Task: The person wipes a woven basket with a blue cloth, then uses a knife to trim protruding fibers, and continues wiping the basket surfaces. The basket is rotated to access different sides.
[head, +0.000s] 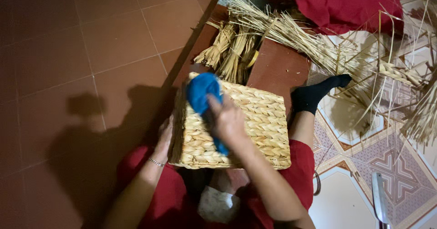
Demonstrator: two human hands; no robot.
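Observation:
A woven straw basket (259,119) rests upside down on my lap, its flat braided bottom facing up. My right hand (226,119) lies on top of it, shut on a blue cloth (201,92) that is pressed against the weave. My left hand (165,138), with a thin bracelet at the wrist, grips the basket's left side wall. I wear red clothing and a black sock (316,94) on the outstretched foot.
Bundles of dried straw (236,47) and loose long stalks (364,60) lie beyond the basket. A red cloth heap (346,3) sits at the top right. Brown floor tiles (91,51) spread to the left, patterned tiles (391,165) to the right, with a blade-like tool (380,201).

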